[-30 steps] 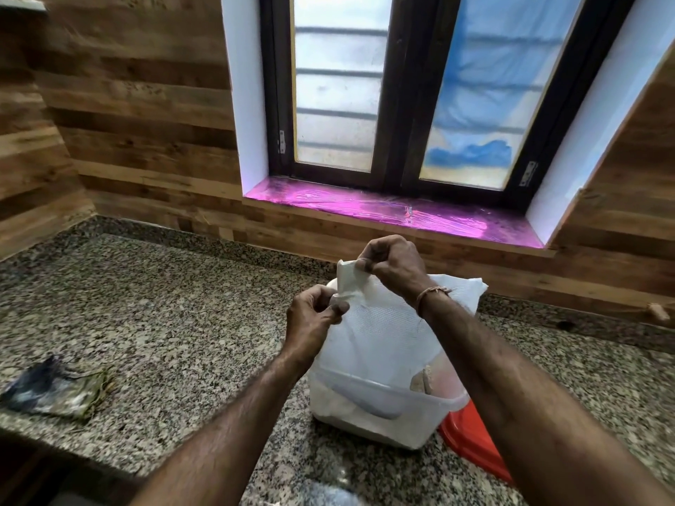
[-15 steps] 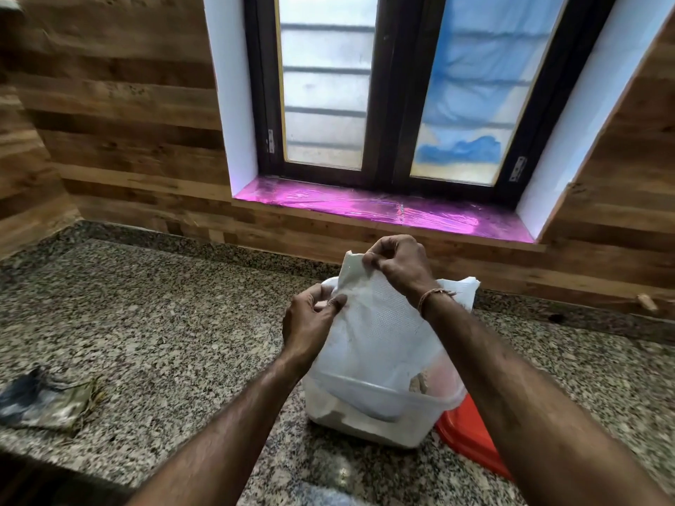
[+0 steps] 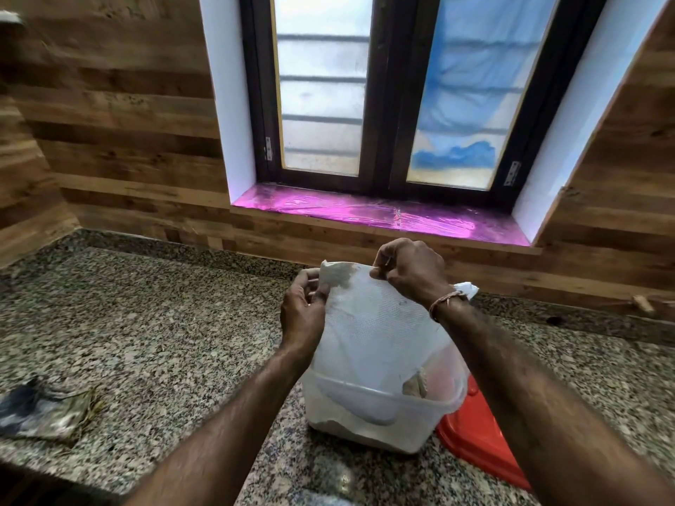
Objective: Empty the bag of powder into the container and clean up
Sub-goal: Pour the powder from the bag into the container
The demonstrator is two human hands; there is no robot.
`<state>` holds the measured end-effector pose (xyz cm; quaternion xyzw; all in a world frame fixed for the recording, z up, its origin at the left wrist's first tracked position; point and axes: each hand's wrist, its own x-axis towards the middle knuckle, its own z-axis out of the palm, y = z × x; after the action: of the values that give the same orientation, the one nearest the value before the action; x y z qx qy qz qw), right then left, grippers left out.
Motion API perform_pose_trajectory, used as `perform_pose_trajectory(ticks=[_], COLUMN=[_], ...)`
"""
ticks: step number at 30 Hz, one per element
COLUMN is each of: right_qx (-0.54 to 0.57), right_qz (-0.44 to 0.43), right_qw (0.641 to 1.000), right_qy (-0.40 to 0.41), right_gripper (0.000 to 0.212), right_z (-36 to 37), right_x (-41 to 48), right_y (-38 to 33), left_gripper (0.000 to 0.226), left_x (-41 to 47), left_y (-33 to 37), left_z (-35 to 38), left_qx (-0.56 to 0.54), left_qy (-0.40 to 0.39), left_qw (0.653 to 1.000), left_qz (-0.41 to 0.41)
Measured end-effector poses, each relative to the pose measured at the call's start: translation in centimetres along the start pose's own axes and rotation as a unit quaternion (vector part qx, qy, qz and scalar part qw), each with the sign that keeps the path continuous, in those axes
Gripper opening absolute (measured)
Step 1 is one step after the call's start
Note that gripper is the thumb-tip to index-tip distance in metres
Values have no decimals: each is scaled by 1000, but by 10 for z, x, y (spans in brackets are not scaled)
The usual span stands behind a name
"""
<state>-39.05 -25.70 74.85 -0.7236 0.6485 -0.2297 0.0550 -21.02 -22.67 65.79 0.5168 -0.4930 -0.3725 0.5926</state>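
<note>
Both hands, left (image 3: 303, 315) and right (image 3: 411, 272), pinching the upturned white woven plastic bag (image 3: 376, 330) over the translucent plastic container (image 3: 380, 414); best shaken gently, mouth kept inside.

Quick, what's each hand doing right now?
Left hand: closed, pinching the upper edge of the white woven plastic bag.
Right hand: closed, pinching the same bag's top edge.
</note>
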Motion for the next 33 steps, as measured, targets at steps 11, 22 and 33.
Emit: perform_pose_trajectory(ticks=[11, 22, 33], right_qx=[41, 76, 32], right_qz=[19, -13, -29], right_qw=[998, 997, 999], right_qy=[36, 19, 4], right_gripper=[15, 11, 20], right_z=[11, 15, 8], right_x=[0, -7, -6], right_y=[0, -3, 5], left_gripper=[69, 52, 15], left_x=[-12, -4, 10], left_y=[15, 13, 27], left_z=[6, 9, -5], left_qx=[106, 75, -94], left_qy=[-71, -19, -23], left_qw=[991, 997, 995], left_qz=[36, 15, -33])
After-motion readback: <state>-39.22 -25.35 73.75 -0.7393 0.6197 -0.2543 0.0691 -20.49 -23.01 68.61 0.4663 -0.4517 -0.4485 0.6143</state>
